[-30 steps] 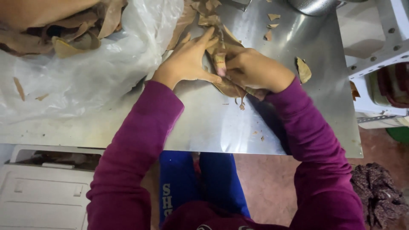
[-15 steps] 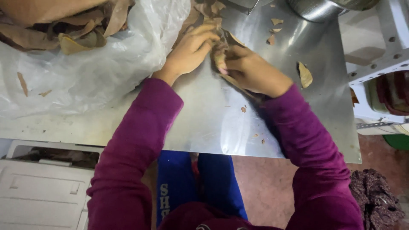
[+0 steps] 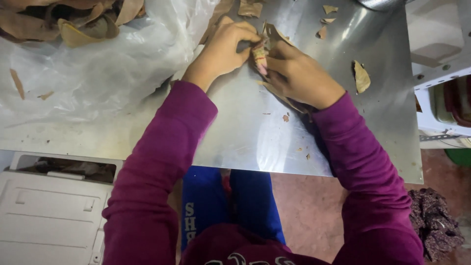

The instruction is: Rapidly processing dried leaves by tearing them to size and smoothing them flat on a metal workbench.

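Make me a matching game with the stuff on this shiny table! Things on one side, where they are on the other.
Things:
1. rolled leaf
2. clear plastic sheet
3. lone dry leaf
4. leaf pile

Places:
A. far left corner, on the plastic
B. between both hands
C. right of the right hand
D. spread left of the left hand

Pairs: 1-B, 2-D, 3-C, 4-A

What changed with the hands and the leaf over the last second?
Both hands, left hand and right hand, have closed together, rolling the flat dried leaf into a small tight roll pinched between the fingertips. The leaf pile, plastic sheet and loose leaf stayed put.
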